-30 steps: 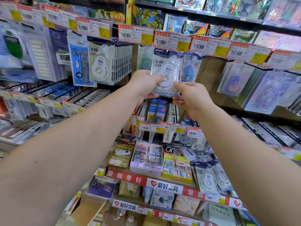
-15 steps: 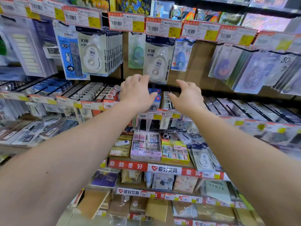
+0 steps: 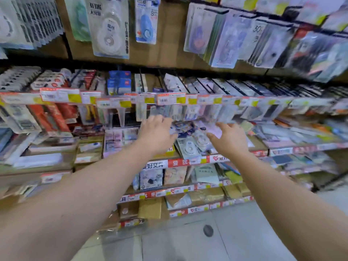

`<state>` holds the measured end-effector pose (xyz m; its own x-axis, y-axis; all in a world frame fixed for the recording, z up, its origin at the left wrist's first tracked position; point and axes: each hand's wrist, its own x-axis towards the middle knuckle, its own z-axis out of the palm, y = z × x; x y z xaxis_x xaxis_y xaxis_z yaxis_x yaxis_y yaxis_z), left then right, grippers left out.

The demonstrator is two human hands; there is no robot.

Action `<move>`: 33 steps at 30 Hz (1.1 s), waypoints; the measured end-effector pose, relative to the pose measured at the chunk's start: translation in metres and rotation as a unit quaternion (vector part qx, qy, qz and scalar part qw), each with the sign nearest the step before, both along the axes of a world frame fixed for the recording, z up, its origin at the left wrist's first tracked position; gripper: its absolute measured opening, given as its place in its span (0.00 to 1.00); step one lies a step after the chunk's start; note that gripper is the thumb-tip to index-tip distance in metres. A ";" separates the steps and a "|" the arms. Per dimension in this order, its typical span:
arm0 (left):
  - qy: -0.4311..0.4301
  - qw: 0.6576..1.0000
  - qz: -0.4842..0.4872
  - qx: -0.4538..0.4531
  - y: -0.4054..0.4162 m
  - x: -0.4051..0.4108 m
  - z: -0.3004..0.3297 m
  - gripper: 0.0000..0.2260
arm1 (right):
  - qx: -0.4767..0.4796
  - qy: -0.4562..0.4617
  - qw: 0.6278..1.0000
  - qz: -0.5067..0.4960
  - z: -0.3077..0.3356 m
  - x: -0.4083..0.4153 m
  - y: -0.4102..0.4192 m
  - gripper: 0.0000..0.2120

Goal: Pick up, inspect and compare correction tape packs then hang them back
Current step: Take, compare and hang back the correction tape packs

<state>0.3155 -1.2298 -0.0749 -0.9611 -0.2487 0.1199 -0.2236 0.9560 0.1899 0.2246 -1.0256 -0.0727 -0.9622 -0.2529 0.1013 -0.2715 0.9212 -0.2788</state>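
Correction tape packs sit in two places on a tall store rack (image 3: pixel 188 70) crowded with stationery, and the view of it is blurred. Across the middle runs a row of red and yellow price tags (image 3: pixel 169 98), with carded goods hanging below them. High on the brown back panel hangs the large white pack (image 3: pixel 110 29), flat against the board, with a blue pack (image 3: pixel 146 19) just beside it; both are well above the hands and untouched. Lower down, on the shelf edged by a red and white label strip (image 3: pixel 180 162), a pair of smaller packs (image 3: pixel 192 144) leans in a loose heap, each showing a round white spool through its clear blister. These lie between the two hands. The left hand (image 3: pixel 156 134) reaches in from the left with its fingers spread and slightly curled, holding nothing, its fingertips near the upper left of the heap. The right hand (image 3: pixel 228 139) comes from the right, likewise spread and empty, thumb pointing toward the leaning packs; whether it touches them cannot be told through the blur.
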 end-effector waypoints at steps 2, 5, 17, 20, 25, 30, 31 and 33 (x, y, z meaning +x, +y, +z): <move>-0.028 0.999 0.007 0.015 0.012 -0.014 -0.013 0.24 | -0.002 -0.015 1.000 -0.018 -0.014 -0.015 0.020 0.31; -0.066 0.996 0.025 0.050 0.031 -0.042 -0.037 0.26 | -0.007 -0.043 0.999 -0.025 -0.037 -0.043 0.039 0.32; -0.171 0.875 0.309 0.330 0.079 -0.173 -0.132 0.40 | -0.006 -0.216 0.973 0.083 -0.129 -0.213 0.042 0.29; -0.152 0.819 0.377 0.406 0.088 -0.182 -0.155 0.41 | 0.012 -0.233 0.965 0.116 -0.147 -0.233 0.027 0.29; -0.093 0.769 0.425 0.468 0.092 -0.189 -0.178 0.40 | 0.032 -0.246 0.959 0.134 -0.167 -0.249 0.015 0.31; -0.068 0.765 0.442 0.464 0.093 -0.195 -0.175 0.30 | 0.029 -0.269 0.951 0.149 -0.168 -0.265 0.007 0.30; -0.063 0.766 0.444 0.461 0.093 -0.197 -0.173 0.29 | 0.022 -0.282 0.948 0.150 -0.167 -0.267 0.006 0.29; -0.066 0.772 0.446 0.449 0.093 -0.198 -0.168 0.29 | 0.010 -0.304 0.941 0.145 -0.164 -0.270 0.006 0.26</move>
